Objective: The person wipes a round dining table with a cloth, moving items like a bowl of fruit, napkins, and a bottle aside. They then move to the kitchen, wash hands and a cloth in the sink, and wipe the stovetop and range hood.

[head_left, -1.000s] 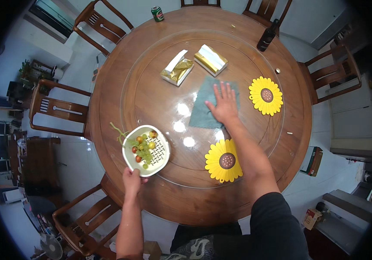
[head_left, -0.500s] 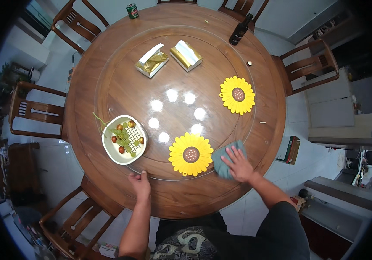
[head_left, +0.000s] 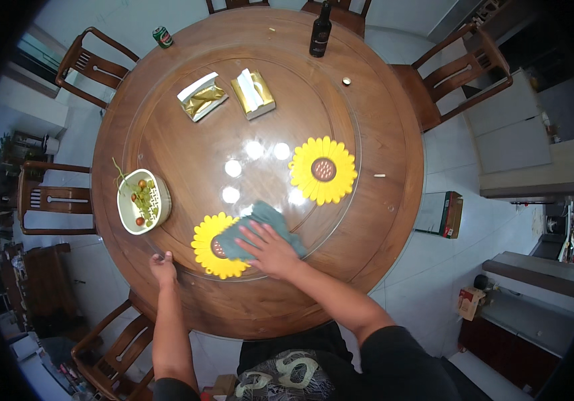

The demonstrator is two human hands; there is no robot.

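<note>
My right hand (head_left: 272,251) lies flat with fingers spread on a grey-green cloth (head_left: 281,219). The cloth covers the right part of the nearer yellow sunflower-shaped mat (head_left: 207,234) and some of the glass turntable beside it. At the near-left rim of the glass turntable (head_left: 186,194), my left hand (head_left: 162,269) is closed, its fingers pinching the edge. Just beyond that hand stands a white plastic basket (head_left: 160,217) with grape stems and a few reddish fruits in it. A second sunflower mat (head_left: 323,170) lies farther right, untouched.
Two gold tissue packs (head_left: 201,100) sit on the turntable's far part. A green can (head_left: 162,37) and a dark bottle (head_left: 320,33) stand on the outer wooden table (head_left: 394,134), with a small cap (head_left: 346,81) and a white stick (head_left: 379,176). Wooden chairs (head_left: 464,80) surround it.
The turntable has turned clockwise, carrying the basket and mats. My right hand and the cloth have moved left onto the nearer mat. The whole view has shifted too.
</note>
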